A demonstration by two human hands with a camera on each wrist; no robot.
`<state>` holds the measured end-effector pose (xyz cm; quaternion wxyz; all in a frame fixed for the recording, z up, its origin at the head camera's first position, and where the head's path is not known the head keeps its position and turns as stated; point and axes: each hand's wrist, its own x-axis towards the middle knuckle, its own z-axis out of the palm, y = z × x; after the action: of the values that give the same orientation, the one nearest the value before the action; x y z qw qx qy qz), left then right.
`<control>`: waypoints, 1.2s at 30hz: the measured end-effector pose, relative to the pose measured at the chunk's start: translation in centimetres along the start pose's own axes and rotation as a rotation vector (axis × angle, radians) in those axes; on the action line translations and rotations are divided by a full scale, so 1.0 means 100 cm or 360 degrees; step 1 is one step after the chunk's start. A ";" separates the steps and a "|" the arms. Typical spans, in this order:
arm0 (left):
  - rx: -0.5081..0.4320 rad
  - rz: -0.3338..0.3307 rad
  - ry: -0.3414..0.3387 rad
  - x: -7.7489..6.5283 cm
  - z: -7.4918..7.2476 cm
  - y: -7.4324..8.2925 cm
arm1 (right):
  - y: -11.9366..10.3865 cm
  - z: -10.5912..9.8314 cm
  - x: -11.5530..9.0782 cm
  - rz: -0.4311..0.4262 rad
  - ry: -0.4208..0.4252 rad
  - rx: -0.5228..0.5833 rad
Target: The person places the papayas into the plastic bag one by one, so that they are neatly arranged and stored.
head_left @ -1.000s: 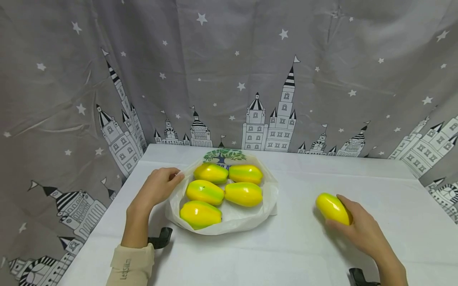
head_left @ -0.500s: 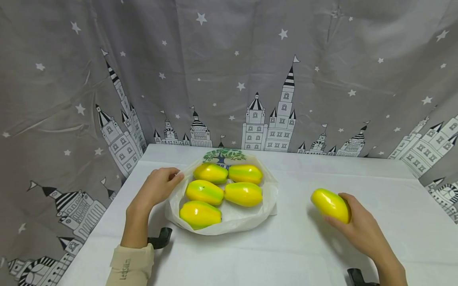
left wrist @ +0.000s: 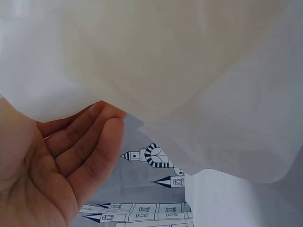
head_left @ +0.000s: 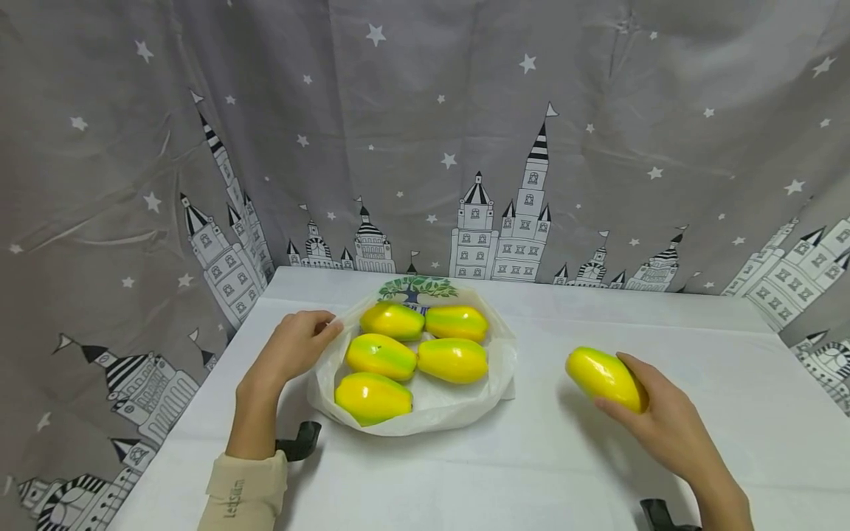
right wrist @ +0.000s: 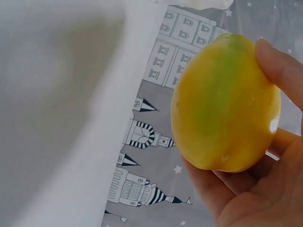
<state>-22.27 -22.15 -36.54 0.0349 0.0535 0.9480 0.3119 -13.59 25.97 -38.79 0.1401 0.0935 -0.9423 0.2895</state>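
Note:
My left hand is at the left rim of a white plastic bag, pinching its edge. In the left wrist view the curled fingers meet the edge of the bag, which covers part of the hand. Inside the wide mouth of the bag lie several yellow-green papayas, and a green tree is printed at its back. Over to the right, my right hand grips another papaya, raised above the table with its shadow below. Thumb and fingers wrap its sides in the right wrist view.
A white cloth covers the table. Behind and to the left hangs a grey curtain printed with castles and stars. Black camera mounts are strapped at both wrists.
My right hand has lifted the papaya a little and carried it leftward, towards the bag. The left hand, the bag and the papayas in it have stayed put.

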 end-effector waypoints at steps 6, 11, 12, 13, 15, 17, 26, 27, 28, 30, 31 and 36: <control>0.0015 0.0018 0.0001 0.002 0.001 0.001 | -0.007 0.000 0.000 -0.0034 -0.0008 0.0004; 0.0001 0.0033 0.0012 0.001 0.001 0.000 | -0.017 0.000 0.002 -0.0064 0.0010 0.0000; -0.0001 0.0030 0.0015 0.001 0.001 0.000 | -0.019 0.000 0.002 -0.0072 0.0014 -0.0008; -0.0002 0.0027 0.0015 0.001 0.001 0.001 | -0.022 0.000 0.002 -0.0079 0.0016 -0.0013; -0.0004 0.0021 0.0016 0.000 0.001 0.001 | -0.027 0.000 0.002 -0.0098 0.0012 -0.0010; -0.0008 0.0013 0.0013 0.000 0.000 0.002 | -0.032 0.001 0.002 -0.0113 0.0002 -0.0012; -0.0003 0.0032 0.0023 -0.001 0.000 0.002 | -0.053 0.009 0.005 -0.0159 -0.0106 0.0033; -0.0005 0.0029 0.0022 -0.001 0.000 0.002 | -0.055 0.010 0.006 -0.0162 -0.0113 0.0031; -0.0005 0.0028 0.0022 -0.001 0.000 0.002 | -0.057 0.011 0.006 -0.0165 -0.0120 0.0031; -0.0007 0.0025 0.0024 -0.001 0.000 0.002 | -0.061 0.011 0.006 -0.0173 -0.0129 0.0031; -0.0006 0.0026 0.0027 -0.002 0.000 0.003 | -0.063 0.011 0.006 -0.0178 -0.0130 0.0029; -0.0004 0.0034 0.0033 -0.001 0.000 0.002 | -0.071 0.015 0.006 -0.0193 -0.0162 0.0034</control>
<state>-22.13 -22.01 -36.40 0.0218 0.0604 0.9473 0.3139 -12.65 19.31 -36.06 0.1084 0.1665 -0.9376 0.2854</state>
